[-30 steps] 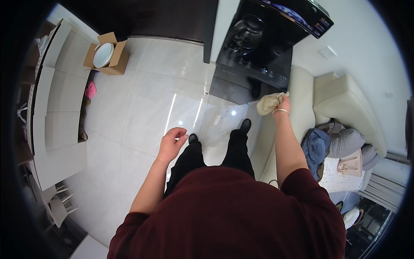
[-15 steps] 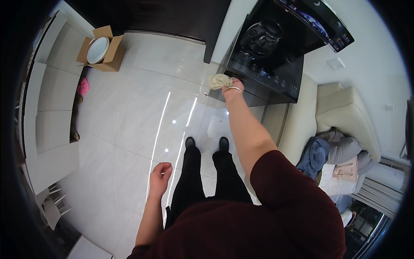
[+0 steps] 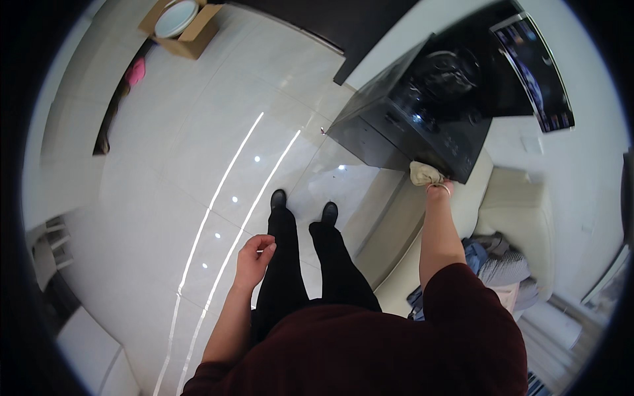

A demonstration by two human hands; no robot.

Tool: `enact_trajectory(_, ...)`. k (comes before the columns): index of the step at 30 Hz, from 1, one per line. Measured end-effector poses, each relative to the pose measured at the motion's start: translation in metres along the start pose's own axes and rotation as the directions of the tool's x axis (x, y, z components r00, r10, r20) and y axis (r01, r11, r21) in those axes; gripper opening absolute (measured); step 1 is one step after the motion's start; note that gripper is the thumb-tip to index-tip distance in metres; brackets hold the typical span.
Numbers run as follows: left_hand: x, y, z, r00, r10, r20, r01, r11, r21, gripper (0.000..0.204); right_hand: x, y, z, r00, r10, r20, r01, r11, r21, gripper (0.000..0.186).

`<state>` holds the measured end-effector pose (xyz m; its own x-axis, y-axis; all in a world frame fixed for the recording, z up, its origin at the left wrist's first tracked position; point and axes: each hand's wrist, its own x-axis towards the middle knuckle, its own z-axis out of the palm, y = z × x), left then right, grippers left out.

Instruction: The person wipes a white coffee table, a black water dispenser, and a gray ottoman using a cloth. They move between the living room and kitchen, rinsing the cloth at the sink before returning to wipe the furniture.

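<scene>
A pale glossy tile floor point(image 3: 198, 165) fills most of the view, streaked with reflected light. At its upper right stands a black cabinet point(image 3: 422, 112) with a shiny top, and a flat dark screen point(image 3: 535, 72) hangs on the wall just beyond it. Below the cabinet, along the right, is a cream sofa point(image 3: 508, 204) with a heap of blue and grey clothing point(image 3: 492, 261) on its seat. At the floor's top-left corner sits an open cardboard box point(image 3: 181, 26) holding a pale round dish.

The right hand point(image 3: 436, 188) is raised and clenched around a crumpled beige cloth point(image 3: 424, 173), which is pressed against the cabinet's near right corner, at the lower edge of its top. The left hand point(image 3: 254, 254) hangs beside the leg, holding nothing, its fingers loosely curled.

Wiping here would go best, I judge, with the cloth flattened rather than bunched, drawn along the edge in overlapping strokes with steady pressure, since a glossy black face shows smears readily.

The cloth covers most of the right hand's fingers, so the exact grip is unclear. What stands on the cabinet top is dark and hard to tell from reflections. The sofa's right end and the clothing heap run off into the bent rim.
</scene>
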<state>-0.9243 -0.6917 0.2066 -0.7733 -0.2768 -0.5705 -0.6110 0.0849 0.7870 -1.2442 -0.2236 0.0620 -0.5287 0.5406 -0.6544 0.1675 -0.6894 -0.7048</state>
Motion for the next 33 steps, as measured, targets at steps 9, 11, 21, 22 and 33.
enact_trajectory(9, 0.010, -0.043, -0.010, 0.996, -0.081, -0.024, 0.074, 0.976, -0.204, 0.018, -0.097, 0.123, 0.104, 0.905, 0.378, 0.196, -0.246, 0.840, -0.483, 0.033)
enact_trajectory(11, 0.022, -0.048, -0.015, 0.998, -0.061, -0.033, 0.052, 0.971, -0.234, 0.017, -0.153, 0.149, 0.134, 0.818, 0.353, 0.454, 0.067, 0.725, -0.685, 0.035)
enact_trajectory(21, 0.084, -0.043, -0.076, 0.998, 0.007, -0.059, -0.022, 0.963, -0.268, 0.017, -0.233, 0.146, 0.296, 0.170, 0.536, 0.827, 0.964, -0.266, -0.025, 0.045)
enact_trajectory(22, 0.089, -0.043, -0.079, 0.998, 0.005, -0.067, -0.022, 0.966, -0.257, 0.017, -0.230, 0.133, 0.313, 0.236, 0.539, 0.809, 0.903, -0.428, 0.022, 0.043)
enact_trajectory(33, 0.125, -0.031, -0.082, 0.986, -0.140, -0.089, 0.110, 0.952, -0.285, 0.019, -0.129, 0.131, 0.327, 0.711, 0.662, 0.236, 0.549, -0.733, 0.402, 0.036)
